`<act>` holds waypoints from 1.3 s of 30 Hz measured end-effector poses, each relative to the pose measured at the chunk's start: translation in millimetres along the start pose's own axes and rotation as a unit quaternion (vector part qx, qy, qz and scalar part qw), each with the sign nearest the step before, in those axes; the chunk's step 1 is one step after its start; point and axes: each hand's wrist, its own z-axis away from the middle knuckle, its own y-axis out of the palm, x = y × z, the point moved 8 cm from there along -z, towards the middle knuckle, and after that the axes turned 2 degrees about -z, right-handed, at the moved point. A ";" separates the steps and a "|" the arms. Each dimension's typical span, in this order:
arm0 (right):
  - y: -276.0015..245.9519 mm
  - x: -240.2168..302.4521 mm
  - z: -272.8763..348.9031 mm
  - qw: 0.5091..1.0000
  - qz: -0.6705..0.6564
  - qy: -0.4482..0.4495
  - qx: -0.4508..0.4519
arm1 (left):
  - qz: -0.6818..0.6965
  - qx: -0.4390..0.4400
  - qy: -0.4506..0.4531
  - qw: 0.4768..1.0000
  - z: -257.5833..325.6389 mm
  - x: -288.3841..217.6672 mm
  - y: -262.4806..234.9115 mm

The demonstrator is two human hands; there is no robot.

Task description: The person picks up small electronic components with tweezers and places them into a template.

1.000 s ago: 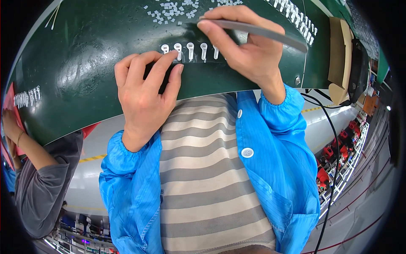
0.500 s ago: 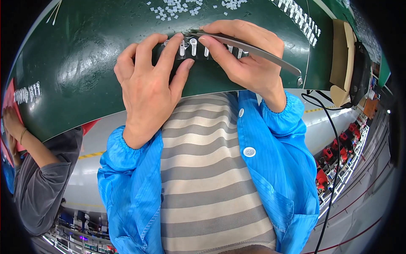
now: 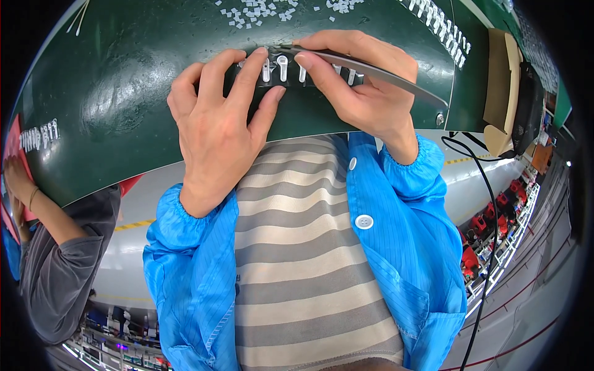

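My right hand grips a pair of dark metal tweezers between thumb and fingers. Their tips point left, close to my left index fingertip. My left hand lies with its fingers spread, the index fingertip at the upper edge of a dark strip. Small white stem-shaped pieces with rounded heads, like earbud stems, stand in a row on that strip; one white piece shows whole between my hands. My fingers partly cover others. Whether the tweezers pinch anything is too small to tell.
Scattered small pale squares lie beyond my hands on the green table. Rows of white pieces sit at the far right, more white pieces at left. A cardboard box stands right. Another person's arm rests at the left.
My right hand and the tweezers' rear end have shifted very slightly right. My left hand stays in place.
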 end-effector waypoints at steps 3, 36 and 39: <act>-3.3 -2.0 0.8 1.000 -0.001 0.008 -0.018 | 0.000 0.001 0.002 1.000 0.2 -0.7 -0.1; 7.8 7.3 -13.6 0.990 -0.015 -0.076 0.121 | 0.042 -0.071 0.042 0.996 8.0 1.8 -4.9; 7.1 8.9 -11.6 0.990 -0.024 -0.092 0.100 | 0.042 -0.071 0.043 0.996 8.1 1.9 -4.9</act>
